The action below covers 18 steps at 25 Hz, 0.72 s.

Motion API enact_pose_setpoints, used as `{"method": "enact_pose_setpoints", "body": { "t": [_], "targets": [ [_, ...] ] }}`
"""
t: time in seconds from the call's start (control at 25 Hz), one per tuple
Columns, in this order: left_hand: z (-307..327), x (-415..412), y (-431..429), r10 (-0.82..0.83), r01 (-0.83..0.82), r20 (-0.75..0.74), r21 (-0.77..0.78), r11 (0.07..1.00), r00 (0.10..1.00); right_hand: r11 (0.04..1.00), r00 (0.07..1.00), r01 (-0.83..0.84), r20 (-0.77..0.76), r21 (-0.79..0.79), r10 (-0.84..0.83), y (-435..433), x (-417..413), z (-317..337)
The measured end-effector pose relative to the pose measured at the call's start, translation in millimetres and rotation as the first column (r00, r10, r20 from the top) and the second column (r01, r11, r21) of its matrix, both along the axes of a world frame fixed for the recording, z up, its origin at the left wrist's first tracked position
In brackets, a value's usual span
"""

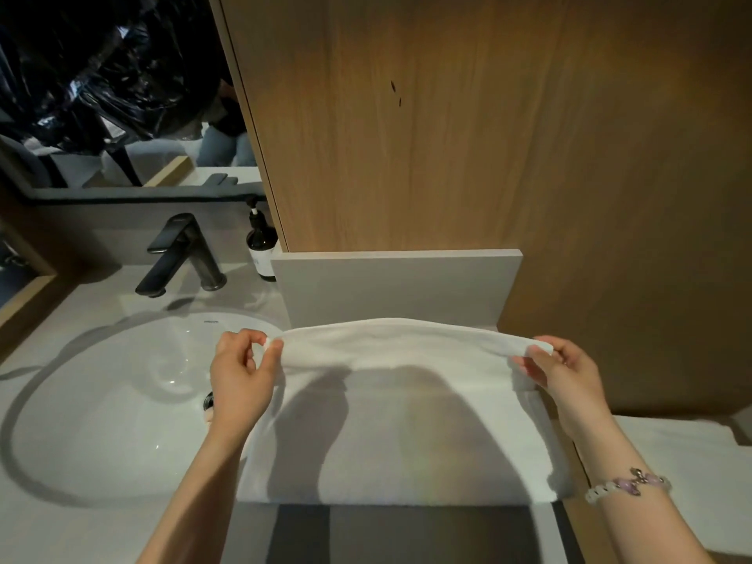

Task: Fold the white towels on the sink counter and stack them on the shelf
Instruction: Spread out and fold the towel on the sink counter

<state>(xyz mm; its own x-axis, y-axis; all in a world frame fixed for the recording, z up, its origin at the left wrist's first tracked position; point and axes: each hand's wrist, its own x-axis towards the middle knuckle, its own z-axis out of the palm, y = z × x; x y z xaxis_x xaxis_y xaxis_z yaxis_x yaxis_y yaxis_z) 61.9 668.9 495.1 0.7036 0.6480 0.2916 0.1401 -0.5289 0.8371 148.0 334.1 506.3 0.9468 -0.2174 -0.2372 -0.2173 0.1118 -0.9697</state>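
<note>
Head view: the white towel point(407, 421), spread on the counter point(101, 523) beside the sink point(122, 380), is pinched at its far corners by the left hand point(242, 374) and right hand point(563, 374), and these corners should be drawn evenly onto the near edge.

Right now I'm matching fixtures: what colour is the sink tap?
The angular metal tap is matt black, seen best in the head view.

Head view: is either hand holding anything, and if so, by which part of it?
Yes, the white towel. The left hand pinches its far left corner, and the right hand pinches its far right corner.
</note>
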Motion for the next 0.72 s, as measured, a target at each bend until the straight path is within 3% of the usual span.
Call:
{"method": "enact_pose_setpoints", "body": {
  "t": [0.08, 0.2, 0.32, 0.4, 0.6, 0.64, 0.72],
  "targets": [
    [0, -19, -4, -0.029, 0.029, 0.013, 0.013, 0.999, 0.999, 0.999, 0.999, -0.052, 0.002, 0.017, 0.052, -12, -14, 0],
    [-9, -49, -8, -0.044, 0.045, 0.018, -0.084, 0.995, 0.999, 0.993, 0.994, -0.112, -0.001, 0.038, 0.112, -29, -34, -12],
    [-28, -69, -7, -0.066, 0.054, -0.058, -0.181, 0.982, 0.996, 0.982, 0.984, -0.176, -0.029, 0.068, 0.178, -38, -51, -30],
    [-38, -79, -9, -0.089, 0.056, -0.108, -0.283, 0.958, 0.99, 0.991, 0.988, -0.134, -0.069, 0.03, 0.135, -38, -62, -41],
    [-37, -86, -8, -0.123, -0.022, -0.235, -0.534, 0.845, 0.964, 0.98, 0.975, 0.045, -0.206, -0.192, -0.085, -40, -68, -59],
    [-35, -82, -7, -0.131, -0.044, -0.295, -0.519, 0.853, 0.946, 0.952, 0.965, 0.029, -0.241, -0.305, -0.107, -42, -67, -61],
    [-27, -74, -12, -0.096, -0.088, -0.488, -0.34, 0.936, 0.868, 0.844, 0.951, -0.067, -0.291, -0.531, -0.108, -43, -68, -62]
  ]
}}
